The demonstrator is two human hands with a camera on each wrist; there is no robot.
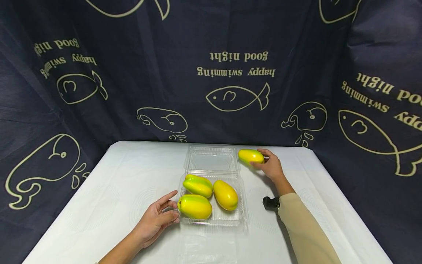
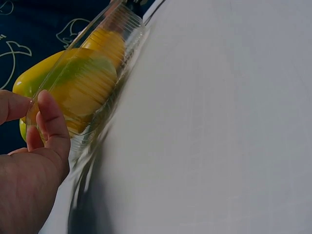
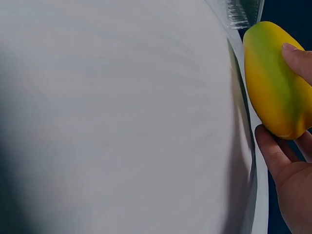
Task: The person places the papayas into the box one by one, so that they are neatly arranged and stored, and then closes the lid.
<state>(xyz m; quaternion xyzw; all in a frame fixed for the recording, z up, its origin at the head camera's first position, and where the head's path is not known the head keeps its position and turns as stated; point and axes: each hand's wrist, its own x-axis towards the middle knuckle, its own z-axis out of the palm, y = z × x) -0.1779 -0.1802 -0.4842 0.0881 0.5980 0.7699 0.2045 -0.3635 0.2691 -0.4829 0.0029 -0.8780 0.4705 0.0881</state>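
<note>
Glossy, oval, yellow fruit with a green flush [image 1: 248, 156], right of centre in the head view, clasped between thumb and fingers of the right hand [image 1: 271, 167]. Resting or slightly raised: impossible to tell. Just left of it, the open lid [image 1: 212, 163] of a clear, ribbed plastic box [image 1: 242, 209], with that box at lower centre. Inside, three similar fruits: green-streaked upper-left one [image 1: 197, 186], lower-left one [image 1: 195, 206], yellower right-hand one [image 1: 225, 195]. At the box's left rim, lower left of centre, the left hand [image 1: 158, 220], apparently in a light pinch on the plastic. Beneath, a white-covered table [image 1: 141, 159]; behind, across the upper frame, a dark, fish-printed cloth [image 1: 194, 40]. Step in hand, by judgement: securing the loose fruit. Next, probably needing a firm lift clear of the lid's rim, with box held steady.
</note>
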